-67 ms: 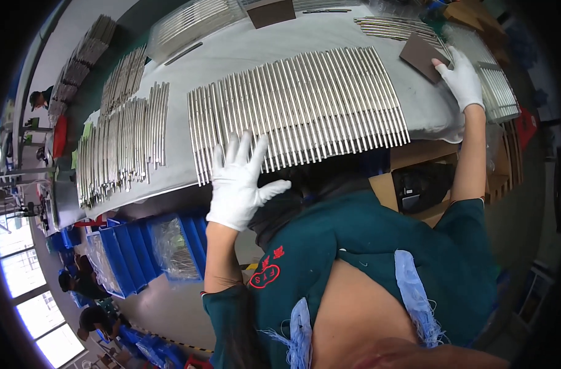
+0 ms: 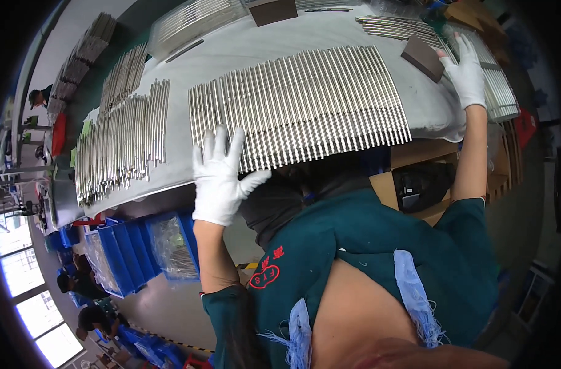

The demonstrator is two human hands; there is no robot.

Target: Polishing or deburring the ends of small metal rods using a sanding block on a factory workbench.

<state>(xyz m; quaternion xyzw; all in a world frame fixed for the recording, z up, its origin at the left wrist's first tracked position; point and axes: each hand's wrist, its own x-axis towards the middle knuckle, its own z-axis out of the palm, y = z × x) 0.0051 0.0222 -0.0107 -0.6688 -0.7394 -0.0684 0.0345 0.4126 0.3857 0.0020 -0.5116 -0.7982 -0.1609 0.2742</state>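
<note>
A wide row of slim silvery metal rods (image 2: 305,104) lies side by side on the pale cloth-covered table. My left hand (image 2: 219,178), in a white glove, is open at the row's near left end, with its fingertips over the rod ends. I cannot tell whether they press on them. Over at the right, my right hand (image 2: 466,74), also white-gloved, is open with its fingers stretched out. Its thumb is close beside a dark brown rectangular block (image 2: 424,58); contact is unclear. A clear plastic tray with rods (image 2: 500,92) is just right of this hand.
More rods (image 2: 123,138) lie in a group at the left. Another bunch of rods (image 2: 394,27) and a second brown block (image 2: 273,12) sit at the far side. Below the table are blue bins (image 2: 129,252) and a cardboard box (image 2: 385,192). People work at the far left.
My left hand has slid left along the near ends of the row. My right hand has shifted slightly away from me, and the brown block beside it shows more of its side.
</note>
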